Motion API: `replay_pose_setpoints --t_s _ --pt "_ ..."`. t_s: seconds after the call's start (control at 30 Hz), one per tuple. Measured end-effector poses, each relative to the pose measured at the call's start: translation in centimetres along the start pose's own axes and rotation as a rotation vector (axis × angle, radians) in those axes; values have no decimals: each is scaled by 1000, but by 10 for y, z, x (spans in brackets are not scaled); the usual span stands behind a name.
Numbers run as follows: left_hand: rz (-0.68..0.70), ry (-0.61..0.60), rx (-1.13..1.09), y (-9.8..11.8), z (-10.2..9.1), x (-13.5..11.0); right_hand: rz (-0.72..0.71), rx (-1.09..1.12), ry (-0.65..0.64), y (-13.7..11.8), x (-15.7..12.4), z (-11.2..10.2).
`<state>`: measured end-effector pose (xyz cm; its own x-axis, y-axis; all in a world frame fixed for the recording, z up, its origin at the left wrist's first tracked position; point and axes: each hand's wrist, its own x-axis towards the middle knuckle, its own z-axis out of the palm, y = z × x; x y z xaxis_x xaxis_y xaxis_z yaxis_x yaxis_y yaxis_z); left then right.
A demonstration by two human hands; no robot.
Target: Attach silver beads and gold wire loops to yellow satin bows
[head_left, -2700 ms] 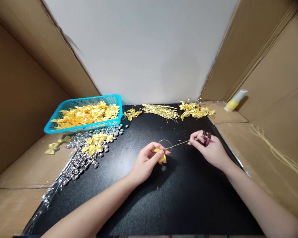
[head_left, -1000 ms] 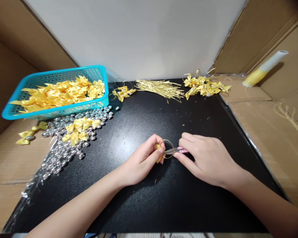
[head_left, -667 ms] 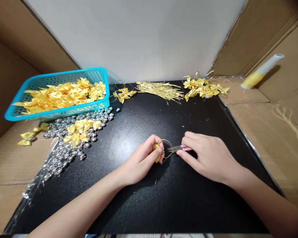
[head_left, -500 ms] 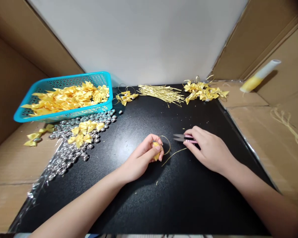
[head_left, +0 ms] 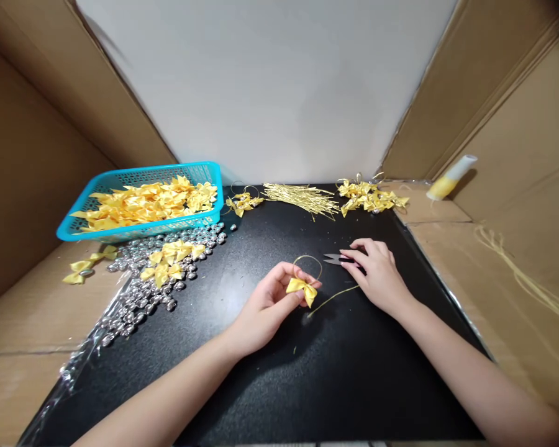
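Observation:
My left hand (head_left: 272, 304) pinches a yellow ribbon bow (head_left: 302, 290) above the middle of the black tabletop. A thin gold cord loop (head_left: 317, 259) rises from that bow. To the right, my right hand (head_left: 375, 270) has its fingers on small thread snips (head_left: 338, 259), whose pointed blades face left and are parted. Most of the pink handles are hidden under the fingers. A loose length of gold cord (head_left: 333, 300) runs from beneath my right hand toward the bow, apart from it.
A turquoise basket (head_left: 140, 231) of yellow bows stands at back left. Silver beads (head_left: 140, 304) and a few bows (head_left: 168, 261) lie before it. Along the back are cut gold cords (head_left: 302, 200) and looped bows (head_left: 370, 197). Cardboard walls flank the table; a tube (head_left: 451, 178) stands right.
The bow has been turned in my left hand, so its front now shows. My right hand stays at the snips, its fingers a little flatter. The view has tilted and shifted slightly.

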<state>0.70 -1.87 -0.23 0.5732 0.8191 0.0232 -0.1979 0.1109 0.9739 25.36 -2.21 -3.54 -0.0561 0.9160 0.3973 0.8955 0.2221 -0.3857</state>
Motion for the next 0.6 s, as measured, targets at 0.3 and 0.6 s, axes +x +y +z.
replay_pose_setpoints --t_s 0.3,0.6 --pt "630 49 732 6 -5 -3 -239 742 -56 -75 -5 -24" --pt "320 153 485 1 3 -8 -229 776 174 -79 -12 -15"
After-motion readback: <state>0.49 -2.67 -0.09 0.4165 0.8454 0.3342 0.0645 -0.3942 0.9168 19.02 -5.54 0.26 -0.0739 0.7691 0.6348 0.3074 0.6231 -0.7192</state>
